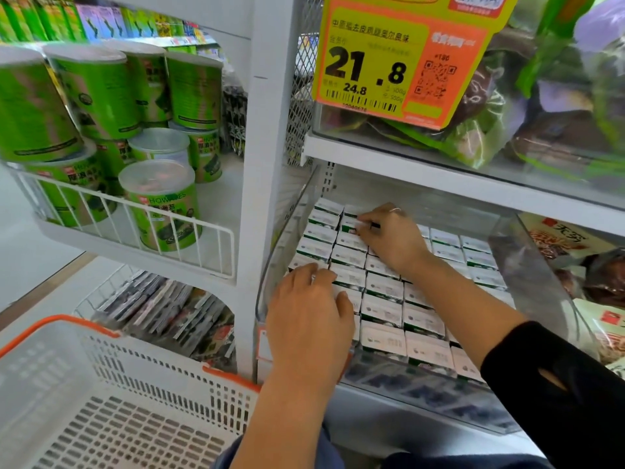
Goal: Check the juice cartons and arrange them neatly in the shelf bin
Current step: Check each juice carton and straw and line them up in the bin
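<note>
green canisters [101, 96], price tag [389, 59], shopping basket [111, 401]

Cartons [385, 287] in bin [270, 265]; basket [101, 384] left.

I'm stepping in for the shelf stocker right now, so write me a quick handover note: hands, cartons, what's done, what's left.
Left hand: flat, fingers resting on the cartons at the bin's front left corner.
Right hand: reaching deeper, fingertips pinching a carton in the back rows.
Juice cartons: standing in tight rows inside the clear shelf bin.
Done: most rows look aligned.
Left: probably squaring the back-left cartons and checking the rest.
The basket below appears empty.
</note>
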